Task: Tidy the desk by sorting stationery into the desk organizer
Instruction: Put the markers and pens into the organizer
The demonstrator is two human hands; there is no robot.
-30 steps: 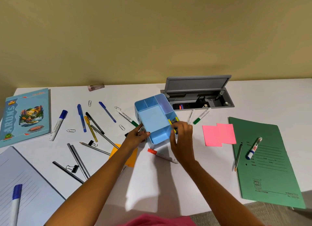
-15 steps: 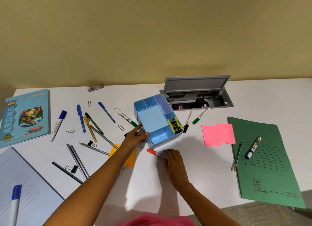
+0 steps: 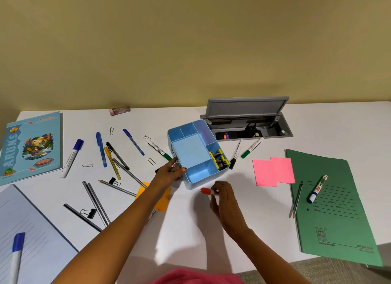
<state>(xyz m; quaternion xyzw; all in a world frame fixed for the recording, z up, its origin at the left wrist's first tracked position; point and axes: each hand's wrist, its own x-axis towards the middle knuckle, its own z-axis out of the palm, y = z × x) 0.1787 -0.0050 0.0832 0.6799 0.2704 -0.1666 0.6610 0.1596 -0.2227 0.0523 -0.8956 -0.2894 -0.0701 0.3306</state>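
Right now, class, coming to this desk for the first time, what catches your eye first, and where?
The blue organizer in the middle of the desk draws the eye, with yellow clips in its right compartment and the left grip holding its near-left wall. Just in front, the right grip pinches an orange-capped marker. A green folder lies at the far right.

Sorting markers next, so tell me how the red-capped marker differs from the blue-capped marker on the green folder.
Cap: red on the red-capped marker, blue on the blue-capped marker.
Hold: the right hand pinches the red-capped marker just in front of the organizer; the blue-capped marker lies untouched on the green folder.
View: the hand hides most of the red-capped marker's barrel; the blue-capped marker shows whole.
Both are outside the organizer.
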